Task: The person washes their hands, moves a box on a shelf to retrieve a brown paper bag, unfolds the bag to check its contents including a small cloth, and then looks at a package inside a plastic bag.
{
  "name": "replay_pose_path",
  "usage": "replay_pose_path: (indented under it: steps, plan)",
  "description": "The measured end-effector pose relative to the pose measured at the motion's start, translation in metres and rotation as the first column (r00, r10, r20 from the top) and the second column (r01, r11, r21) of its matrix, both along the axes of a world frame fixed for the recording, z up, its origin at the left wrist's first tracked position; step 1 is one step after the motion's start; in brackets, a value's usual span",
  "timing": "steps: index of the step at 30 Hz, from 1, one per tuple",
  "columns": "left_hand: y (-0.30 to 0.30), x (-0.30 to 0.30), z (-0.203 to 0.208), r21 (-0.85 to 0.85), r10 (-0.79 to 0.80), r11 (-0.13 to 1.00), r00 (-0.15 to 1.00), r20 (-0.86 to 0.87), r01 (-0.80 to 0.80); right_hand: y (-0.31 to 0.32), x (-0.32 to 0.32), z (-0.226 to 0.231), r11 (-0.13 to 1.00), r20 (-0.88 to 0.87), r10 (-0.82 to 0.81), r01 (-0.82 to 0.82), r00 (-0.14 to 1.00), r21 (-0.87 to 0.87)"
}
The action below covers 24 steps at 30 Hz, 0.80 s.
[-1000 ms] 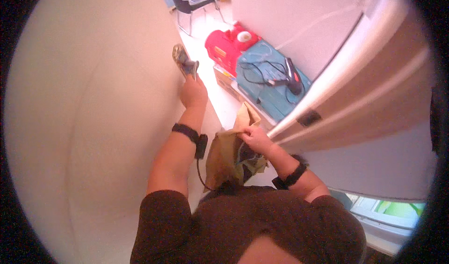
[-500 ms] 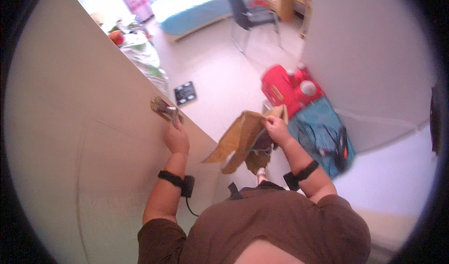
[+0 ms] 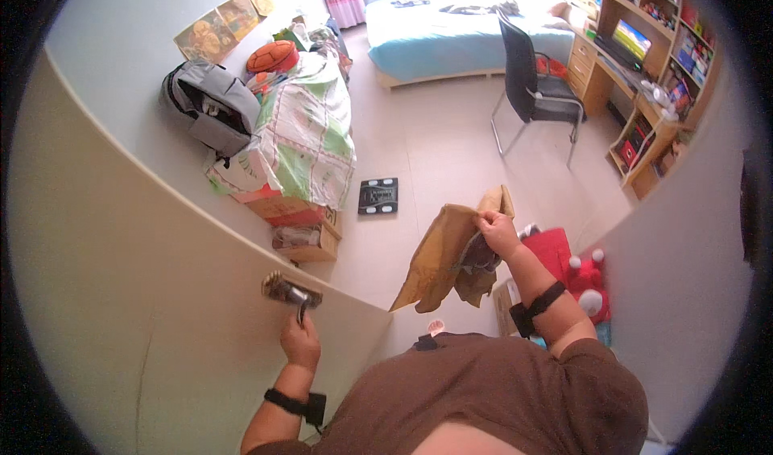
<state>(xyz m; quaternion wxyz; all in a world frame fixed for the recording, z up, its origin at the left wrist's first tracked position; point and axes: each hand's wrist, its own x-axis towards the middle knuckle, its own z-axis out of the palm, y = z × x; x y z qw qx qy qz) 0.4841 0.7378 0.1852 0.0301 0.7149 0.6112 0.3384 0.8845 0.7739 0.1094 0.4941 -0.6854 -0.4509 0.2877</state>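
Observation:
My left hand [image 3: 300, 344] is closed round the lever of a door handle [image 3: 291, 291], which has a dark, brass-toned plate. The handle sits near the edge of the pale door [image 3: 193, 286] on my left. My right hand [image 3: 497, 231] pinches the top of a limp tan cloth [image 3: 441, 250], perhaps a garment. It hangs in loose folds, with a dark grey part [image 3: 479, 255] showing on one side. Below the hand, the cloth hangs in the air in front of me.
A black scale [image 3: 378, 196] lies on the floor ahead. Left stands a covered pile [image 3: 310, 125] with a grey backpack [image 3: 211, 105] and a ball [image 3: 272, 55]. A black chair [image 3: 531, 76], desk [image 3: 600, 68] and bed [image 3: 435, 48] are farther off. Red things [image 3: 592, 282] lie by my right arm.
The view has swung up and shows more of the room. My left hand stays at the door handle, and my right hand still holds up the tan cloth.

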Motion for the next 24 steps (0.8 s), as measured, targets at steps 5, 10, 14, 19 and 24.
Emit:
replay_pose_path:
  steps: [5, 10, 14, 19, 24]
  plan:
    - [-0.016, 0.001, 0.013, -0.184, 0.140, 0.970, 0.984, -0.114, -0.160, 0.091, 0.038, 0.017, 0.995, 0.055, 0.101, -0.101, 0.993, 0.002]
    - [-0.040, 0.011, 0.021, -0.186, 0.201, 0.950, 0.947, -0.250, -0.250, 0.179, 0.067, 0.032, 0.982, -0.017, 0.187, -0.188, 0.982, -0.019]
    - [-0.056, 0.052, 0.027, 0.007, 0.390, 0.918, 0.898, -0.202, -0.397, 0.256, 0.085, 0.026, 0.945, -0.099, 0.314, -0.321, 0.944, -0.062]
    - [-0.119, 0.088, 0.000, -0.086, 0.687, 0.612, 0.475, 0.549, -0.786, 0.341, 0.098, 0.014, 0.904, -0.005, 0.419, -0.418, 0.908, -0.087]
    - [-0.130, 0.143, -0.043, 0.007, 0.597, 0.046, 0.033, 0.802, -0.999, 0.395, 0.117, 0.025, 0.892, -0.025, 0.426, -0.424, 0.905, -0.158]
